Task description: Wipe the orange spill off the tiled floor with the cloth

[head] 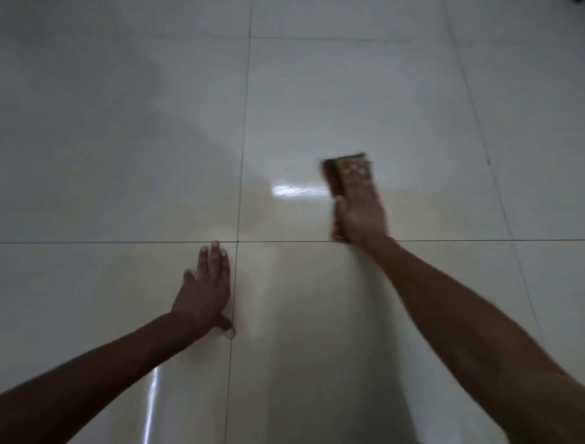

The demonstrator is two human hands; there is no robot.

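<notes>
My right hand [359,210] presses flat on a folded orange-brown cloth [332,171] on the glossy white tiled floor [126,158]. The cloth sticks out beyond the fingertips and along the hand's left side, and it is blurred. Only a faint yellowish film [278,215] shows on the tile left of the cloth, with a bright wet glare streak beside it. My left hand [205,290] lies palm down on the near left tile, fingers spread, holding nothing, its thumb at the grout line.
Dark grout lines [240,158] cross the floor, one running away from me between my hands and one running left to right just beyond my left fingertips. A small dark object shows at the top right corner [581,1].
</notes>
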